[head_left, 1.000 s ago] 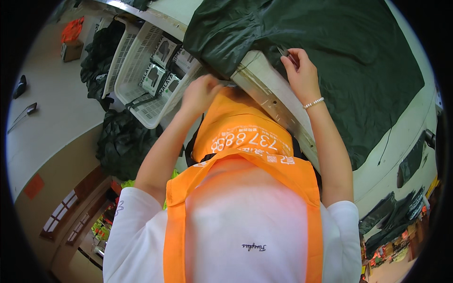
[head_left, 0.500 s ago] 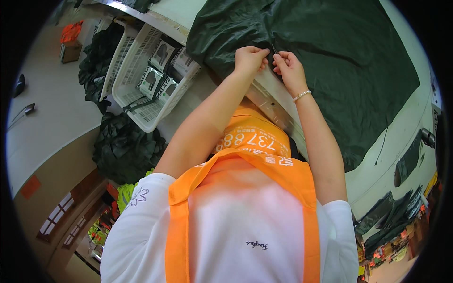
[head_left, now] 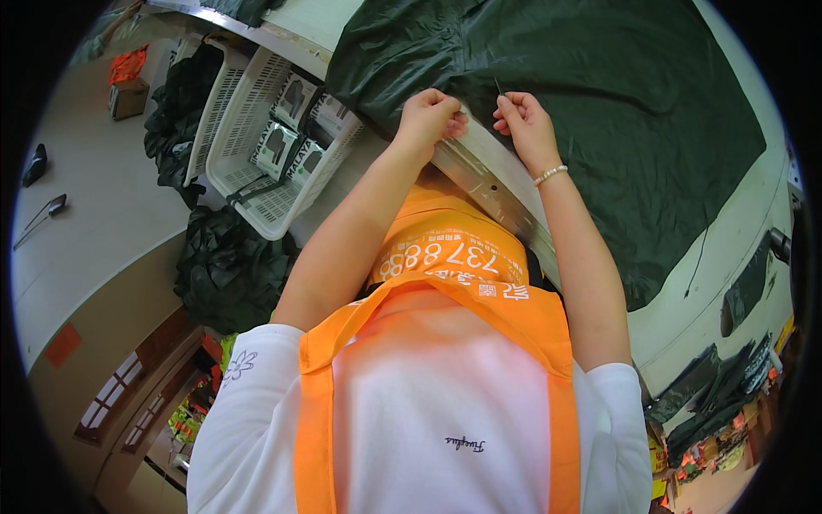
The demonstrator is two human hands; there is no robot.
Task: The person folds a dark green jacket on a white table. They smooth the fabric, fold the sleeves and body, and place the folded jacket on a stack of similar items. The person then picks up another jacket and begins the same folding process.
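Observation:
A large dark green piece of thin, shiny fabric (head_left: 591, 77) lies wrinkled over the pale table in front of me. At its near edge my right hand (head_left: 527, 128) is closed in a pinch round a thin pointed metal tool (head_left: 497, 84), whose tip sticks up past the fingers. My left hand (head_left: 428, 120) is apart from it to the left, beside the fabric's near edge. The left fingers are curled together. Whatever they may hold is hidden or too small to make out.
On the left, a white plastic basket (head_left: 282, 224) holds several flat printed packages (head_left: 276, 147). Dark green cloth is heaped (head_left: 231, 265) below it. The table's near edge (head_left: 492, 184) runs close to my waist. More dark pieces (head_left: 715, 385) lie at the right.
My left hand has moved left, away from my right hand, opening a gap between them. My right hand has stayed nearly in place, still pinching the tool.

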